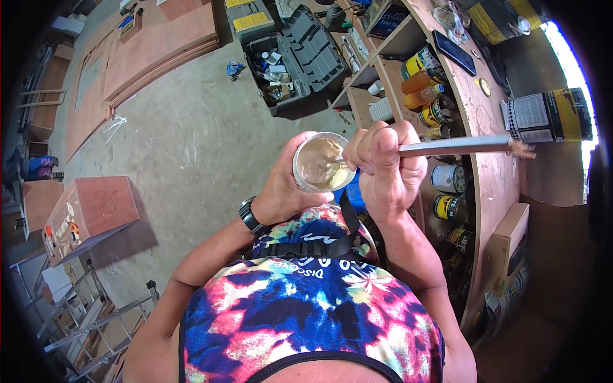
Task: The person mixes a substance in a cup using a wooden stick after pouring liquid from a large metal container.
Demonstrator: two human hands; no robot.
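Note:
My left hand (284, 186) holds a small round tin (321, 162) from below, its open top showing thick beige-brown paste. My right hand (385, 167) is closed around the handle of a tool (466, 146), a long grey metal shaft that sticks out to the right with a brownish end. The working end of the tool is hidden behind my fingers at the tin's rim. Both hands are held close together in front of my chest, above the concrete floor.
Wooden shelves (491, 191) with several cans and bottles curve along the right. An open grey toolbox (297, 54) lies on the floor ahead. Plywood sheets (159, 45) lie at the top left, a wooden box (89, 214) at the left, a metal ladder (96, 319) at the lower left.

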